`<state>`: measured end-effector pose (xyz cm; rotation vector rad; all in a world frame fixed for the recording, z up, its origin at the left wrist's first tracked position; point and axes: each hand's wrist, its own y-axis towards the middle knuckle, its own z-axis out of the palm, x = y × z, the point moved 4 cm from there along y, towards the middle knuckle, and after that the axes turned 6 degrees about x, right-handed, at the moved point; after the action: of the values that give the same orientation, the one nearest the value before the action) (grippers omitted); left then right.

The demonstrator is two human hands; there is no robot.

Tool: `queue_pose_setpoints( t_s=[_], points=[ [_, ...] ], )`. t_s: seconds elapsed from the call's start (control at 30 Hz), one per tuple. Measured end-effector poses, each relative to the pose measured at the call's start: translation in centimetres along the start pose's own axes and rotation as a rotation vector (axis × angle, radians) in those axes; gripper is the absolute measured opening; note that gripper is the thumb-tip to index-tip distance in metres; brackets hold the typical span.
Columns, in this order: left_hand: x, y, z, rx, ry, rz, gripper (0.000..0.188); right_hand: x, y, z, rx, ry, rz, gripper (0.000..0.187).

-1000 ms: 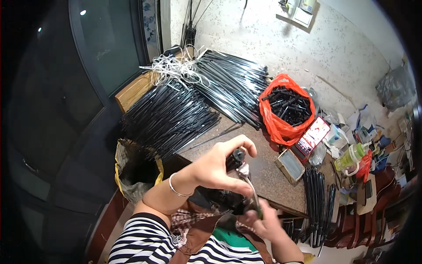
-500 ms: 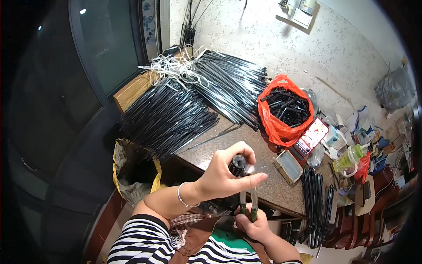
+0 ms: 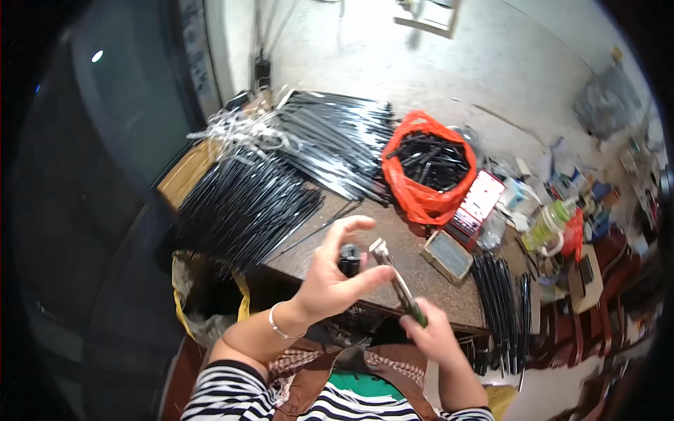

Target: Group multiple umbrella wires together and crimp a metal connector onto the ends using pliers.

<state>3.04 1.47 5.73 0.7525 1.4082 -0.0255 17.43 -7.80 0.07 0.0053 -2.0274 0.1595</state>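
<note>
My left hand [image 3: 324,282] is raised over the near edge of the table, its thumb and forefinger apart. A black cylindrical piece [image 3: 349,258] with a hollow-looking end stands in that hand's grasp; its lower part is hidden by the fingers. To the right, my right hand [image 3: 437,331] is closed round the green handles of a pair of pliers [image 3: 397,279]. Their metal head points up and left, just beside the left thumb and the black piece, with a gap between head and piece.
A pile of thin black rods [image 3: 242,207] and shinier rods [image 3: 337,137] cover the table's left and back. A red plastic bag [image 3: 421,207] holds black tubes. Nearby are a phone [image 3: 483,200], a shallow box [image 3: 449,256], a green bottle [image 3: 546,228] and a black rod bundle [image 3: 495,302].
The pliers have swung away from the black piece and tilted, their head now clear of it. My right hand has moved right and up. The whole view has shifted.
</note>
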Motion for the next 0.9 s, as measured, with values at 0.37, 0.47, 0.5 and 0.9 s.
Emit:
queue_pose_setpoints(
  t_s=[0.37,0.47,0.5,0.9],
  points=[
    [3.8,1.8,0.5,0.111,-0.203,-0.177,0.029,-10.4,1.9,-6.1,-0.412,-0.856,0.096,0.034],
    [4.1,2.6,0.3,0.053,-0.246,-0.217,0.031,-11.0,2.5,-7.6,-0.376,-0.899,0.035,0.032],
    [4.2,2.9,0.2,0.039,-0.243,-0.218,0.031,-11.1,3.0,-8.2,-0.314,-0.876,0.02,0.032],
    [4.6,3.2,0.6,0.075,-0.318,-0.223,0.029,-8.2,8.1,-19.3,-0.736,-1.127,0.112,0.047]
  ],
)
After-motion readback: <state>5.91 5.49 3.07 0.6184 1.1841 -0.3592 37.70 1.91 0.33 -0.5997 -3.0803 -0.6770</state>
